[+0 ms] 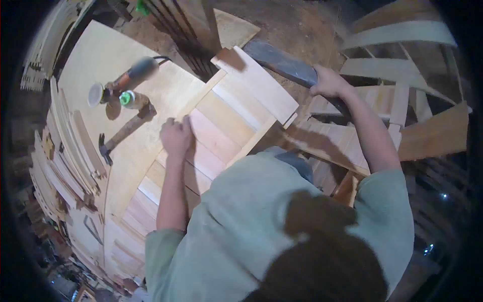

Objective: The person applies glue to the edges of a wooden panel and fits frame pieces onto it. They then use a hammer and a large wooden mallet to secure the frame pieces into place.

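Observation:
My left hand (176, 139) rests on the long edge rail of a slatted wooden panel (224, 118), fingers curled over the rail. The panel is built of pale and pinkish boards between two rails, with a wider pale board (264, 88) across its far end. My right hand (329, 82) is closed around the near end of a long dark grey object (282, 63), whose kind I cannot make out. It reaches past the far end of the panel. Left of the panel lie a claw hammer (126, 132), a green-capped bottle (130, 99) and an orange-and-black angle grinder (135, 73).
The panel and tools lie on a large plywood sheet (83, 65). Curved wooden strips (68, 136) are stacked along its left side. Slatted frames with curved pieces (397, 70) stand at right. Dark upright slats (188, 35) rise beyond the plywood.

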`<state>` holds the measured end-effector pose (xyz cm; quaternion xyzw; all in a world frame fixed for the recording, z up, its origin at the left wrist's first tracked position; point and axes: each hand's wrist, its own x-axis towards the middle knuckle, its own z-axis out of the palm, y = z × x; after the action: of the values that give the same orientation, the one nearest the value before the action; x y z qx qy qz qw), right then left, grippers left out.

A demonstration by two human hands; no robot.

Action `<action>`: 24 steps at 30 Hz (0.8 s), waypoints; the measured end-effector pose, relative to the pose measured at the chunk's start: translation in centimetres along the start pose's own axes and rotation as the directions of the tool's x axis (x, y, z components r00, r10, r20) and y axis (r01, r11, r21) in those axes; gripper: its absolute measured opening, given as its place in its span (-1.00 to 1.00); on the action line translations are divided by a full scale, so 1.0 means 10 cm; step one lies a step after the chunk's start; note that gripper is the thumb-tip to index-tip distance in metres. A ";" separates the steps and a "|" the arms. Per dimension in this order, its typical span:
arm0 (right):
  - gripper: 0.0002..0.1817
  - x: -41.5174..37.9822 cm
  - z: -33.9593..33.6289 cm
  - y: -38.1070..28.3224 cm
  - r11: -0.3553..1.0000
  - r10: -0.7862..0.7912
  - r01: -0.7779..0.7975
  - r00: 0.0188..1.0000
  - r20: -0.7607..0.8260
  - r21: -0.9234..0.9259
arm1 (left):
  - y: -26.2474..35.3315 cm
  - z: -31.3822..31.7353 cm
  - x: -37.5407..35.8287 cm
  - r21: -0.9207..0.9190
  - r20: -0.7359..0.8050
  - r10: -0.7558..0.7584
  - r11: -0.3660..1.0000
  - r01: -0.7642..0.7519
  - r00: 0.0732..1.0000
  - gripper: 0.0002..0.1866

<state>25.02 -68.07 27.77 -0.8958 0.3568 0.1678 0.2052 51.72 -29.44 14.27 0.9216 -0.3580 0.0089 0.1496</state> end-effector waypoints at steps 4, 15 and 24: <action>-0.24 0.04 -0.02 0.07 1.000 -0.002 0.002 1.000 -0.027 -0.013 | 0.70 0.11 0.51 0.038 0.164 0.097 0.994 -0.105 0.982 -0.29; -0.31 0.12 0.02 -0.12 0.966 0.166 -0.170 0.985 0.041 0.192 | 0.93 0.13 0.63 -0.010 0.190 0.032 0.999 -0.030 0.981 -0.23; -0.22 0.18 -0.23 0.03 0.933 0.219 -0.241 0.969 0.110 0.267 | 0.94 0.11 0.60 -0.040 0.210 0.043 0.999 -0.036 0.977 -0.23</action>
<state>26.36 -70.41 28.91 -0.8026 0.4710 0.1739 0.3220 49.86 -40.20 16.48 0.9073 -0.3902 -0.0920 0.1271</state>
